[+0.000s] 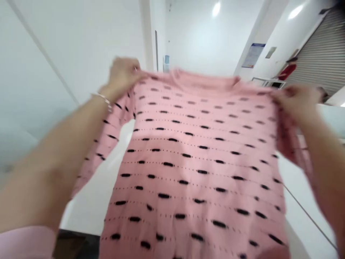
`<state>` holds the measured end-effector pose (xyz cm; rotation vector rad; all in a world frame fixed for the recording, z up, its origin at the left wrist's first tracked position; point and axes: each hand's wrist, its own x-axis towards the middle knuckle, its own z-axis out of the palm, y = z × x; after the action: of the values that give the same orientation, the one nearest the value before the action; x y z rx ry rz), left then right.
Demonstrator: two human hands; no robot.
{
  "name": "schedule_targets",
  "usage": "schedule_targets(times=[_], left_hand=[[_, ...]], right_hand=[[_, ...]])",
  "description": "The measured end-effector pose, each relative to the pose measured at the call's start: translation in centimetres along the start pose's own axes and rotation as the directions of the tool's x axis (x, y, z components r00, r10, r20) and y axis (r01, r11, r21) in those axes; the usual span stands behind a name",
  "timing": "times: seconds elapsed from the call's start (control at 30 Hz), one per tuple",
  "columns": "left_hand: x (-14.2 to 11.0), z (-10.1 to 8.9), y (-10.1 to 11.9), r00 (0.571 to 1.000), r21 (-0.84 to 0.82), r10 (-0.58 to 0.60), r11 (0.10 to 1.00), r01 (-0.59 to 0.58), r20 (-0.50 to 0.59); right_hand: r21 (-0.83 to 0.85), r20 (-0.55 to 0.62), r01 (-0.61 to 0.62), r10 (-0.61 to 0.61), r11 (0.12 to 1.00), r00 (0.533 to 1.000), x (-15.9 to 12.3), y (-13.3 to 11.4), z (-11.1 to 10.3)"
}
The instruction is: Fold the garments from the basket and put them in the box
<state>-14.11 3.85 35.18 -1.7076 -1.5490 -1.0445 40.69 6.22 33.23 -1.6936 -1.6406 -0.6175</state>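
A pink knit sweater [205, 154] with rows of short black dashes hangs spread out in front of me, its ribbed collar at the top. My left hand [124, 73] pinches it at the left shoulder; a pale bracelet circles that wrist. At the opposite shoulder, my right hand [299, 99] is closed on the fabric and blurred by motion. One sleeve droops below each hand, the right one partly behind my forearm. The sweater's bottom edge runs out of the picture.
Behind the sweater lies a white table [93, 205] with a seam on its right part. A water dispenser [166, 63] stands far back. A person in red [288, 71] is at the far right, near a roller shutter [320, 50]. A poster [253, 55] hangs on a pillar.
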Motion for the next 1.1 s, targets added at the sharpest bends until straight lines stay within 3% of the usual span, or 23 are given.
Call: schedule_targets(times=[0.07, 0.13, 0.27, 0.37, 0.47, 0.67, 0.87, 1.0, 1.1], left_hand=[[-2.1, 4.6, 2.8, 0.972, 0.044, -0.112, 0.994, 0.105, 0.209], [-4.6, 9.7, 5.9, 0.915, 0.032, -0.114, 0.993, 0.111, 0.387], [-11.0, 17.9, 10.8, 0.826, -0.111, 0.075, 0.994, -0.015, 0.558], [-14.8, 20.9, 12.5, 0.741, -0.261, 0.232, 0.962, -0.08, 0.63], [-16.4, 21.6, 12.6, 0.71, -0.322, 0.251, 0.946, -0.036, 0.658], [-16.5, 21.8, 11.5, 0.745, -0.268, 0.175, 0.963, 0.006, 0.643], [-16.5, 22.7, 10.0, 0.792, -0.172, 0.073, 0.984, 0.041, 0.607], [-16.5, 21.8, 8.9, 0.857, -0.095, 0.018, 0.995, 0.036, 0.516], [-16.4, 21.7, 7.9, 0.867, -0.077, -0.034, 0.994, 0.083, 0.497]], right_hand=[[-0.033, 0.069, -0.047, 0.049, 0.998, 0.996, -0.5, -1.1, 2.3], [-0.042, 0.175, -0.028, 0.035, 0.999, 0.984, -2.1, -2.5, 6.0], [0.018, 0.35, 0.141, -0.138, 0.99, 0.926, -8.2, -6.3, 14.7], [0.1, 0.441, 0.268, -0.285, 0.958, 0.851, -12.6, -8.6, 18.7], [0.141, 0.48, 0.318, -0.346, 0.937, 0.806, -14.7, -9.0, 20.1], [0.148, 0.502, 0.297, -0.33, 0.944, 0.8, -13.3, -6.3, 20.5], [0.048, 0.491, 0.131, -0.138, 0.99, 0.86, -9.4, 0.2, 21.4], [0.005, 0.478, 0.077, -0.071, 0.997, 0.875, -7.9, 5.3, 19.6], [-0.05, 0.46, 0.013, 0.012, 0.999, 0.888, -6.7, 7.2, 18.3]])
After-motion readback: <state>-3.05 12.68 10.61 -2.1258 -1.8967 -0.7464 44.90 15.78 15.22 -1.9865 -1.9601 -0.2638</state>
